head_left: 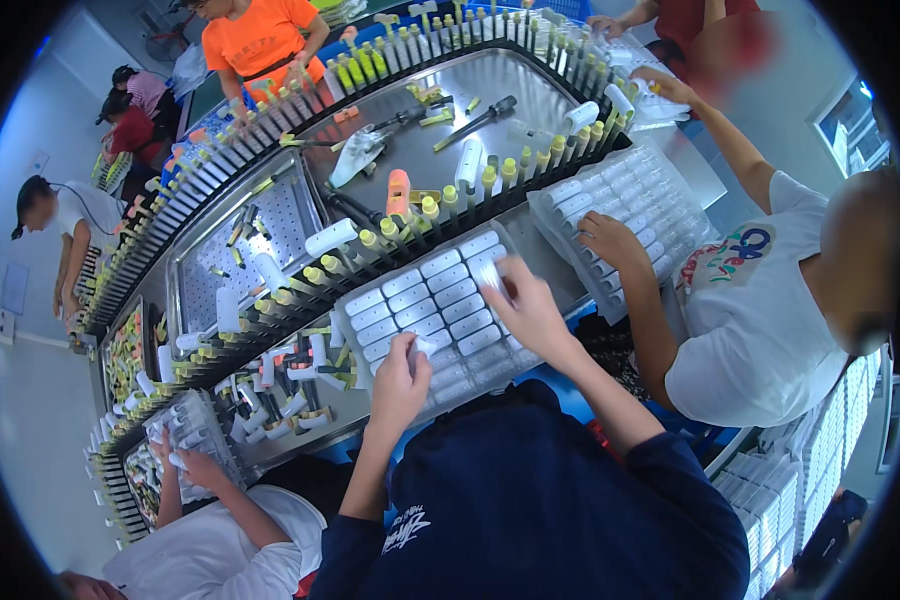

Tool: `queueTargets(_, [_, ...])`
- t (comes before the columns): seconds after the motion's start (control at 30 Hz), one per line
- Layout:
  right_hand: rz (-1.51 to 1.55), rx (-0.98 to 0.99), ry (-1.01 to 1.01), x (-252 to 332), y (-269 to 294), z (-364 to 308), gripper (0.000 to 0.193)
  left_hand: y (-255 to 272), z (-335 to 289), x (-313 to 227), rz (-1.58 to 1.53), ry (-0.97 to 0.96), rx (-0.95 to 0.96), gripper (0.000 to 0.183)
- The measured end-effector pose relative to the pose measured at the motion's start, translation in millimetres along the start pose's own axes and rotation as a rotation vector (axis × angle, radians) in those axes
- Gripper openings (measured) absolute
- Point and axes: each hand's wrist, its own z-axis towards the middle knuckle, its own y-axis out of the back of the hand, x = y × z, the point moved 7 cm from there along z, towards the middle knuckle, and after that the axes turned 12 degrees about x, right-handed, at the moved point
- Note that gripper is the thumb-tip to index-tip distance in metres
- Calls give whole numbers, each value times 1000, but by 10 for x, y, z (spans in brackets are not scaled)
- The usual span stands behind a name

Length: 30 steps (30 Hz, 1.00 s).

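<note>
In front of me lies a clear plastic blister tray point(460, 383) with rows of small white rounded cases point(407, 299) in its pockets. Bare plastic shows along its near rows. My left hand point(400, 385) is over the tray's near left part, its fingers pinched on a white case point(426, 346). At the right side of the tray, my right hand point(526, 308) grips another white case point(488, 276) between thumb and fingers. That case looks slightly blurred.
Beyond the tray runs a black rack point(380, 246) of upright yellow-tipped pieces. Behind it sit metal trays point(430, 90) with loose parts and tools. A co-worker's hand point(613, 240) rests over a similar filled tray point(660, 190) at right; another co-worker's hands point(195, 465) work at left.
</note>
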Motion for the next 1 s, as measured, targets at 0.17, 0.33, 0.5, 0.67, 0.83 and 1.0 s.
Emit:
queueTargets(0.17, [106,-223,139,676,-458,1420,30,153,-240,-62,-362,137,-159,32])
queueTargets(0.33, [-458,-36,101,960,-1475,2124,33,444,-711,10,-521,255,-397,31])
queueTargets(0.5, [-855,-156,281,1062,-2084,1901,51,760,-968,85,-510,266,-541,31])
queueTargets(0.67, [-681,-53,565,1136,-2195,1467,69,966,-718,-40,-515,144,-555,30])
queueTargets(0.83, [-341,186,621,737,-1846,485,53,1210,-87,-506,-406,-27,-532,34])
queueTargets(1.0, [-399,496,437,-175,-1338,-73,26,1475,861,-865,543,-422,-377,41])
